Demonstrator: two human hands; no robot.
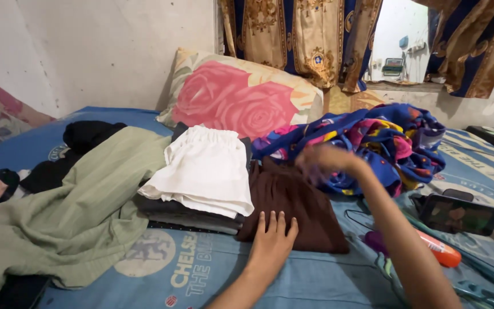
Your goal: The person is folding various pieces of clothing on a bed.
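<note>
A folded dark brown garment (298, 200) lies on the blue bed sheet (327, 280). My left hand (273, 240) rests flat on its near edge, fingers together and extended. Blurred by motion, my right hand (324, 157) hovers over the garment's far end, next to a crumpled blue, pink and yellow patterned cloth (384, 143); whether it grips anything is unclear. To the left of the brown garment sits a stack of folded clothes with a white pleated garment (204, 169) on top of grey ones (190, 214).
A pale green cloth (81, 212) is spread at the left over black clothes (87, 134). A rose-print pillow (235, 97) leans on the wall. At the right lie a phone (458, 214), an orange tube (438, 249) and a cable.
</note>
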